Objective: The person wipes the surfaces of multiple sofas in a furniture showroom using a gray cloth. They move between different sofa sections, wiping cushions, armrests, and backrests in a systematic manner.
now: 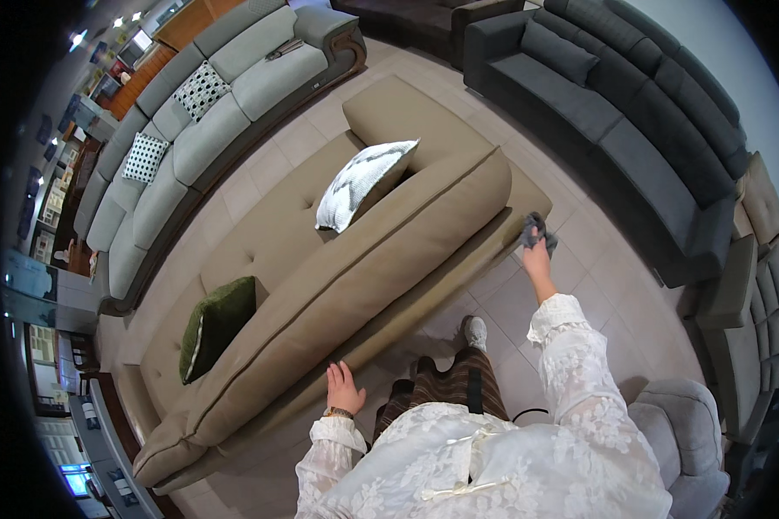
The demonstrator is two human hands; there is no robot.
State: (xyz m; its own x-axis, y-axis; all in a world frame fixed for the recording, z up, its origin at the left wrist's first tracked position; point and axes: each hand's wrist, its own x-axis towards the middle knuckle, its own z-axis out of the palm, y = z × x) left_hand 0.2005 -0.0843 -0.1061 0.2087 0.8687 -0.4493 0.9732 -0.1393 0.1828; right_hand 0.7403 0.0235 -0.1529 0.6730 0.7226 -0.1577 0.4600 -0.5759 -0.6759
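Observation:
A tan upholstered sofa (363,279) stretches diagonally before me, its back side towards me. My right hand (537,256) grips a bunched dark grey cloth (533,228) at the sofa's rear right corner. Near the lower part of the backrest, my left hand (345,388) rests on the rear edge with fingers spread and holds nothing. On the seat side lie a green cushion (217,327) at the left and a white and grey patterned cushion (363,185) further right.
A light grey sofa (214,143) with spotted cushions stands beyond, on the left. A dark grey sofa (597,130) is at the upper right. Close by my right side is a grey upholstered seat (678,428). Tiled floor (503,311) shows around my white shoe.

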